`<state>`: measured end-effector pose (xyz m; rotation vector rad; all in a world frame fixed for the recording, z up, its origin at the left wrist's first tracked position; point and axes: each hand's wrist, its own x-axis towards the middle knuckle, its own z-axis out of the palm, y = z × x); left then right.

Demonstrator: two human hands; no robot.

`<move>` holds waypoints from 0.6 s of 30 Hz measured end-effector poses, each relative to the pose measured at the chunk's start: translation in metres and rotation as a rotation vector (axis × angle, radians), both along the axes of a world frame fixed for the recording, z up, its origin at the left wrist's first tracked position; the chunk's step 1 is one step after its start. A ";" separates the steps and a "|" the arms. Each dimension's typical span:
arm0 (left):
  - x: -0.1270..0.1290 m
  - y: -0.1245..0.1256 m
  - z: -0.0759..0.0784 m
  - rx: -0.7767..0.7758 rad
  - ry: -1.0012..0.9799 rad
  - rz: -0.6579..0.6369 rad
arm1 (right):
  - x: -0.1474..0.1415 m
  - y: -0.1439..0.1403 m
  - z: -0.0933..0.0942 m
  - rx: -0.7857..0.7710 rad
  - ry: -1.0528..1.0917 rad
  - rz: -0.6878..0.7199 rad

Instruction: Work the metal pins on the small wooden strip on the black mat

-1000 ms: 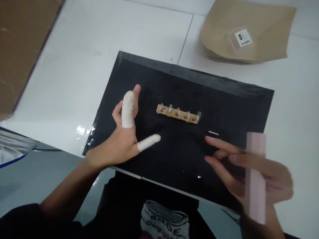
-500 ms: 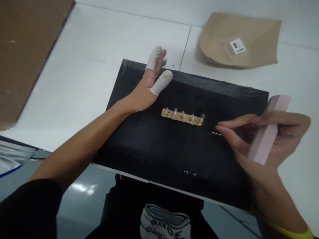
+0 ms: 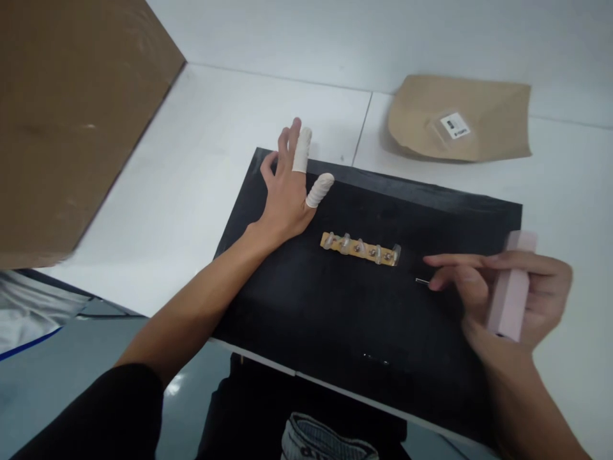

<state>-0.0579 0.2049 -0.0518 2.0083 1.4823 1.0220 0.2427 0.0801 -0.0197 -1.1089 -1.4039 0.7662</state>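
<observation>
My left hand [image 3: 290,185] is spread open above the far left part of the black mat [image 3: 297,300], with white finger cots on its thumb and index finger. To its lower right, a short tan strip [image 3: 352,251] lies on the mat, bearing several clear plastic pieces and small shiny metal parts. My right hand [image 3: 517,294], at the mat's right side, has its fingers closed around a pale pink angular bar [image 3: 510,300]. Its index finger and thumb are apart. A thin metal pin [image 3: 421,281] shows by the thumb tip; I cannot tell whether the thumb touches it.
On the white table [image 3: 205,147], a brown paper sheet or bag [image 3: 407,121] at the back right carries a small clear case [image 3: 453,128] with a white label. A large brown panel [image 3: 86,121] stands at the left. Small glints [image 3: 376,359] show near the mat's front edge.
The view has shifted, so the scene sits lower. My left hand has turned and its fingers have spread. My right index finger and thumb, pinched together before, have parted beside the pin.
</observation>
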 end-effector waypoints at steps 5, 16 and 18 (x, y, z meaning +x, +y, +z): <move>-0.004 -0.003 0.002 0.057 -0.019 0.031 | 0.002 0.003 -0.010 -0.028 -0.012 0.002; -0.029 -0.004 0.011 0.156 -0.310 0.103 | 0.008 0.012 -0.021 0.054 -0.131 -0.114; -0.030 -0.032 0.024 0.166 -0.339 0.062 | 0.007 0.011 -0.019 0.108 -0.133 -0.121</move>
